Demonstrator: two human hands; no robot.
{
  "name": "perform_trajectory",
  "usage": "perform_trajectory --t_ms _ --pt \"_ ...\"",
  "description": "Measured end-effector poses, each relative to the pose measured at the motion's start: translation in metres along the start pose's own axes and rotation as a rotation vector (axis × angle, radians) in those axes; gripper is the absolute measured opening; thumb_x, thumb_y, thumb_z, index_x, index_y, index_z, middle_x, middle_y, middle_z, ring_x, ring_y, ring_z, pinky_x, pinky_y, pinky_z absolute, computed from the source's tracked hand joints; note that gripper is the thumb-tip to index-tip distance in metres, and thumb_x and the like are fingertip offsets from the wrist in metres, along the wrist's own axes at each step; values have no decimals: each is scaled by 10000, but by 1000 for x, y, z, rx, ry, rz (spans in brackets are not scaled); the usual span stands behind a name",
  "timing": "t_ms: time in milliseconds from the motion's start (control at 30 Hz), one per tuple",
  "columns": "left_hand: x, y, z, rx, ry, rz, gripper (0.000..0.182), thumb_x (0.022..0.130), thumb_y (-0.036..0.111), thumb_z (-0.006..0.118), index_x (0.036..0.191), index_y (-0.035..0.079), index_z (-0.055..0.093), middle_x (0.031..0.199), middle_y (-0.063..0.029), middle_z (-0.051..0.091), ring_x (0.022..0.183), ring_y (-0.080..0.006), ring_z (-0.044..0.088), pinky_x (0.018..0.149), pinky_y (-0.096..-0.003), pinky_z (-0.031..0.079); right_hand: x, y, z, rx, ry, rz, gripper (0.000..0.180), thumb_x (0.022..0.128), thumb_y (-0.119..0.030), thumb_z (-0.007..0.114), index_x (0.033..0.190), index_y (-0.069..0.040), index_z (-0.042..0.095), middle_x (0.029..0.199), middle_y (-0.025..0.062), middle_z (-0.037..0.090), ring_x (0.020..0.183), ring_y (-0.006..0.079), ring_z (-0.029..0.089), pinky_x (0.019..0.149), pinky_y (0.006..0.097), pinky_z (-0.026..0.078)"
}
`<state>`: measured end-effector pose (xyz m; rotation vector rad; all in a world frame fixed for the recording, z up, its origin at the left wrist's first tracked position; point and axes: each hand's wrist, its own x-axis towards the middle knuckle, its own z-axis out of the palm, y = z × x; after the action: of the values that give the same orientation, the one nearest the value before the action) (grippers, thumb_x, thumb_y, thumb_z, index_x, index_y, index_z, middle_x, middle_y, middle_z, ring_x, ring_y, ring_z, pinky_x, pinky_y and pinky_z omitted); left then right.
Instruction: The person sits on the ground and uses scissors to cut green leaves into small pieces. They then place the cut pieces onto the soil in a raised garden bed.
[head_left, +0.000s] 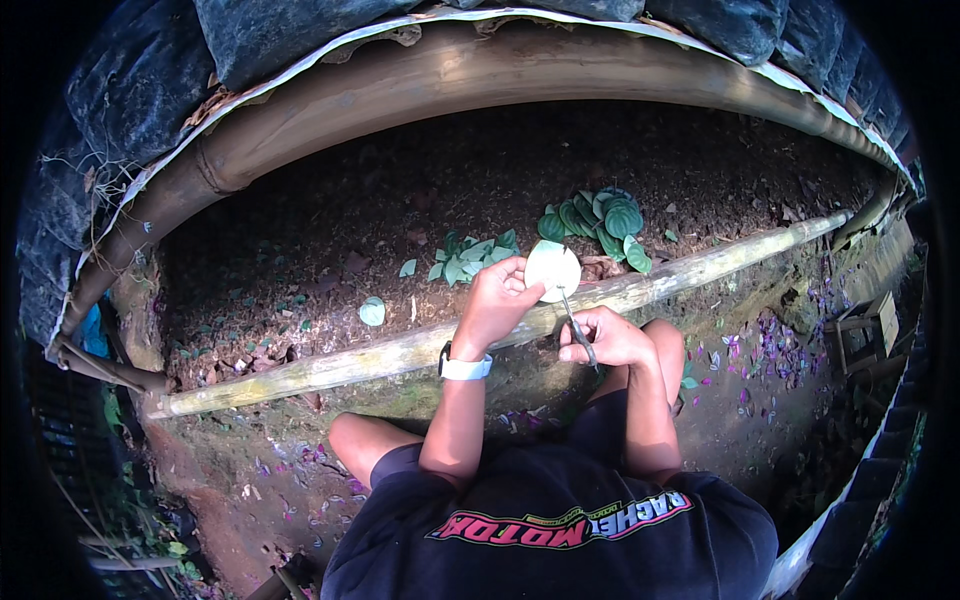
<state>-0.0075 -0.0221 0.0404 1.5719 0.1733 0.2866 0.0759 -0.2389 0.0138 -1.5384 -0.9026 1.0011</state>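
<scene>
My left hand (499, 296) pinches a round pale green leaf (551, 264) by its lower left edge. A narrow dark notch shows at the leaf's top. In my right hand (611, 337) is a pair of small scissors (576, 326), its tip at the leaf's lower right edge. Past the leaf, a pile of whole round green leaves (604, 214) rests on dark soil. Left of that pile lies a heap of cut leaf pieces (469, 259), paler green. One single leaf (372, 311) sits apart, farther left.
A thin bamboo pole (375, 356) runs across beneath my hands, edging the soil bed (337, 217). A thick bamboo beam (450, 71) arches along the far side, below black plastic bags (277, 37). Purple petals (780, 349) litter the ground at right, near a small wooden frame (862, 330).
</scene>
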Motion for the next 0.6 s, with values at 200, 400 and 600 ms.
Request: perform_trajectory --t_ms 200,400,600 --pt "-1 3 -4 22 -10 -25 149 921 7 739 1056 -36 695 921 -45 756 814 -56 688 723 -208 552 2 3 -2 -17 3 -11 216 850 -181 878 871 -57 703 666 -87 584 592 12 472 536 224 362" --pt "0 3 -6 4 -18 -24 174 924 22 747 1078 -42 699 929 -47 759 818 -63 695 734 -211 558 2 6 -4 14 -21 2 213 841 -155 882 846 -56 694 651 -88 569 584 10 464 530 226 355" --pt "-1 3 -9 6 -36 -58 145 949 39 737 1072 -31 703 900 -5 725 741 -22 621 665 -188 510 0 5 -5 8 -23 -31 217 824 -141 891 827 -53 694 650 -88 565 582 10 462 528 226 355"
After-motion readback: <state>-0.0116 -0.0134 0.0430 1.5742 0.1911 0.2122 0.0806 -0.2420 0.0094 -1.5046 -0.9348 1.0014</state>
